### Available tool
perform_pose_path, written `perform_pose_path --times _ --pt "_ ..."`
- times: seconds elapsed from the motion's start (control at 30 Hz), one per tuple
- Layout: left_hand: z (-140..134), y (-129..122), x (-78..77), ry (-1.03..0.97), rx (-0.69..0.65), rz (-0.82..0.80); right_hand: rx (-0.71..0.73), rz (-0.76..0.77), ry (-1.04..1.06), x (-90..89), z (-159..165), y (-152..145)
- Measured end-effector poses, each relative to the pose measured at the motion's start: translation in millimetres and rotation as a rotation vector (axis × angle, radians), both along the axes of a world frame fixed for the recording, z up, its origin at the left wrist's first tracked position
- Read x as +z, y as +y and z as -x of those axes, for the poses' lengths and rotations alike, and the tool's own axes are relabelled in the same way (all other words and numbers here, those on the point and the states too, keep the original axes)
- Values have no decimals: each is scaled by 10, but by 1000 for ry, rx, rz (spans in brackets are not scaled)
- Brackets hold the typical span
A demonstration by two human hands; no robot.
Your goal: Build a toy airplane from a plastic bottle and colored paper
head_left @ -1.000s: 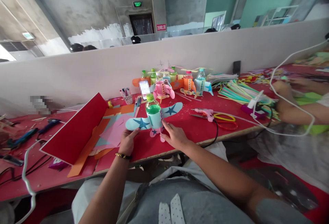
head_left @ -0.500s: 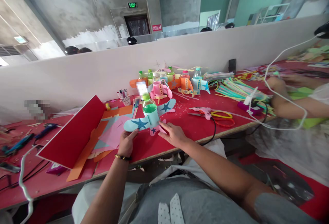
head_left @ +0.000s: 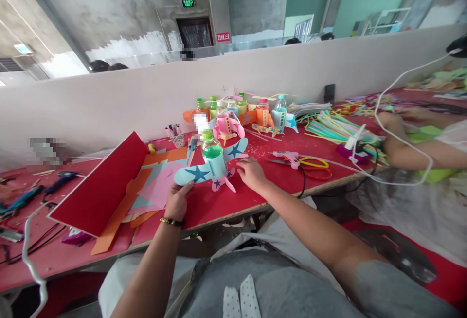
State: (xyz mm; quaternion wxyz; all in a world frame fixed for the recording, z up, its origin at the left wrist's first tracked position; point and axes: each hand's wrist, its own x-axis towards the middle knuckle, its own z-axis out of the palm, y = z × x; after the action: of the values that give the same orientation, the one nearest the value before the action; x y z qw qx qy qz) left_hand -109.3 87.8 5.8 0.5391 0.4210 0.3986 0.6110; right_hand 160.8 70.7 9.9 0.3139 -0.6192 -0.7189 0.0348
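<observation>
A toy plane made from a plastic bottle (head_left: 213,153) stands upright on the red table, with green liquid, a green cap and a pale blue paper wrap. Its pale blue wings (head_left: 193,174) carry dark blue stars. Pink tail pieces (head_left: 221,184) with stars sit low at its front. My left hand (head_left: 177,201) pinches the left wing's lower edge, thumb on top. My right hand (head_left: 252,174) is right of the bottle, fingers curled together beside a small pink paper strip (head_left: 242,156). Whether its fingertips grip the strip is unclear.
Several similar bottle planes (head_left: 228,126) stand behind. Right of my hand lie a pink glue gun (head_left: 288,156) and yellow-handled scissors (head_left: 314,162). Coloured paper sheets (head_left: 160,186) and a leaning red board (head_left: 105,186) are left. Another person's arm (head_left: 412,143) rests at the right.
My right hand has left the pink tail pieces and moved up and right toward the small pink strip, its fingers curling in. My left hand stays on the wing.
</observation>
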Motion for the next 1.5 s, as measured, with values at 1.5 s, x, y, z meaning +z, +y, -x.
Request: perform_pose_path --times 1.5 --pt "-81 -1103 283 181 212 -434 -42 80 535 -49 -621 -897"
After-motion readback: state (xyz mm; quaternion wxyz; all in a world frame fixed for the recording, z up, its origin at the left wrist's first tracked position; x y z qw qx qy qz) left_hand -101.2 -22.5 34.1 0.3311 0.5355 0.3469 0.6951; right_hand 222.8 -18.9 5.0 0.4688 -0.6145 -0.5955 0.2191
